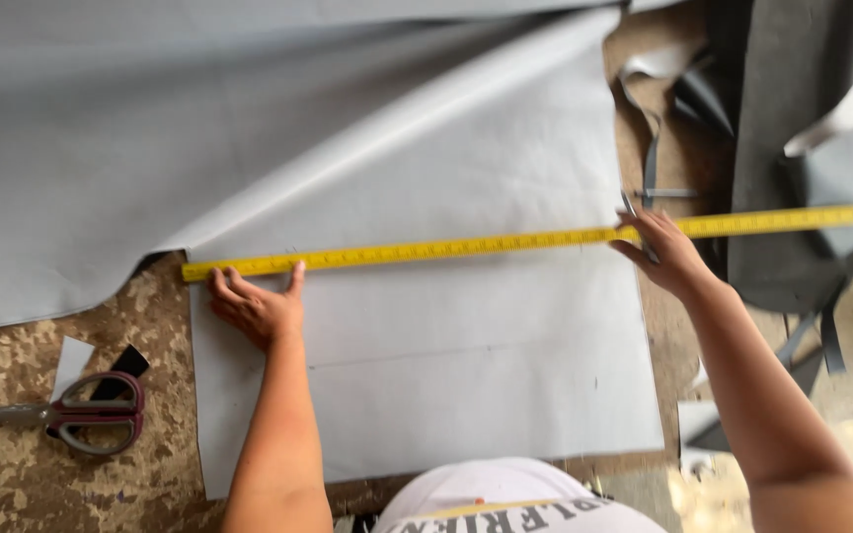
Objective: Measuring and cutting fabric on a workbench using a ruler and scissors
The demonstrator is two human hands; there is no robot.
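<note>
1. A long yellow ruler (520, 238) lies across a large grey sheet (426, 345), running left to right with a slight tilt, its right end farther away and reaching past the sheet's right edge.
2. Left hand (257, 304) rests flat on the sheet at the ruler's left end. The fingers are spread apart, and the thumb and fingertips touch the ruler's near edge, pinning it down.
3. Right hand (665, 254) sits over the ruler near the sheet's right edge. The fingers are bunched together around a thin grey pen-like tool (632, 211) whose tip points away, just beyond the ruler.
4. The sheet covers most of a mottled brown worktable (12, 464). Its far part is folded over itself in a broad diagonal crease.
5. Scissors (76, 415) with dark red-and-grey handles lie on the bare table at near left, well apart from both hands, beside a small grey offcut (71, 363).
6. Far right: dark grey material (782, 148) is heaped there, with loose strips trailing.
7. The person's white shirt (505, 498) shows at the near edge.
</note>
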